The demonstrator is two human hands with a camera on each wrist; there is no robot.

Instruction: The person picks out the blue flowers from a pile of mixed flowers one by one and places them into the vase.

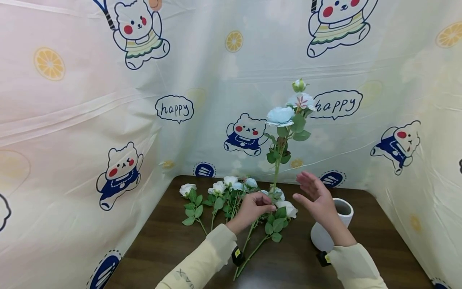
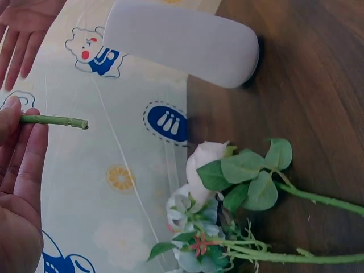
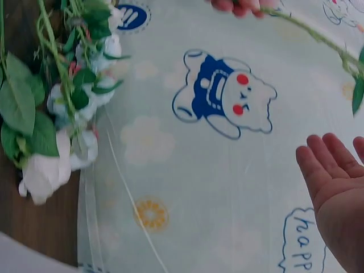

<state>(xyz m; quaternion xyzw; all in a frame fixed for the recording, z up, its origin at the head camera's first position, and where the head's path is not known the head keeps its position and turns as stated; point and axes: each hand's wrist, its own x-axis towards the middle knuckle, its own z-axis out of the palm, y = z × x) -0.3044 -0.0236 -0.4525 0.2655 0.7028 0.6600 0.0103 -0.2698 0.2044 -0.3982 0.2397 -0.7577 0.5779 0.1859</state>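
My left hand (image 1: 254, 208) pinches the lower stem of an artificial flower spray (image 1: 281, 116) with pale blue blooms, a green bud and leaves, held upright above the table. In the left wrist view the cut end of its stem (image 2: 57, 120) sticks out past the thumb and fingers. To the right of the stem, my right hand (image 1: 319, 200) is raised with its fingers extended and holds nothing. In the right wrist view its palm (image 3: 347, 199) shows below the stem. A white vase (image 1: 322, 237) stands behind and below the right wrist, its mouth facing up.
Several white and pale blue artificial flowers (image 1: 230, 181) lie on the dark wooden table (image 1: 159, 241), left of the vase. One white rose (image 1: 287, 208) lies just beyond the left hand. A patterned cloth (image 1: 202, 60) with printed bears hangs behind and on both sides.
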